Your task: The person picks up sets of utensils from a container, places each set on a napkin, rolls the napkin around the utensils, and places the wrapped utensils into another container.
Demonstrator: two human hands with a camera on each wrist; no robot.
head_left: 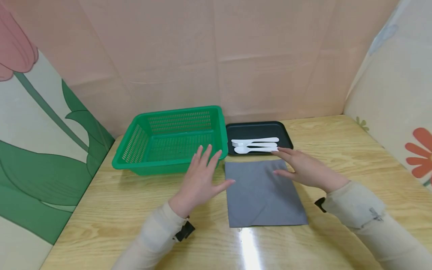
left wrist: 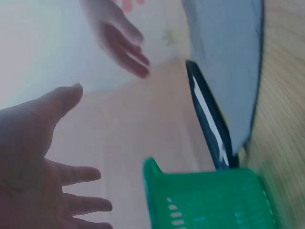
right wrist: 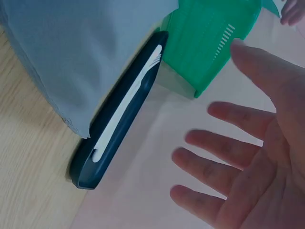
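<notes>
My left hand [head_left: 199,182] is held up with fingers spread, overlapping the front rim of the green plastic basket [head_left: 129,165] in the head view; nothing is in its grasp. The right hand [head_left: 305,168], also holding nothing, hovers over the right side of a grey folded cloth [head_left: 260,198], its fingertips near the cutlery handles. On a black tray [head_left: 253,129] behind the cloth lie a white knife [head_left: 254,140], a white fork [head_left: 258,144] and a white spoon [head_left: 243,150], side by side. In the right wrist view the palm and spread fingers [right wrist: 209,171] show plainly.
The basket stands left of the tray, close against it, its inside showing only its slotted walls and floor. A pink cloth backdrop [head_left: 216,56] hangs along the table's back edge. Printed flower panels [head_left: 33,180] flank the wooden table [head_left: 101,210].
</notes>
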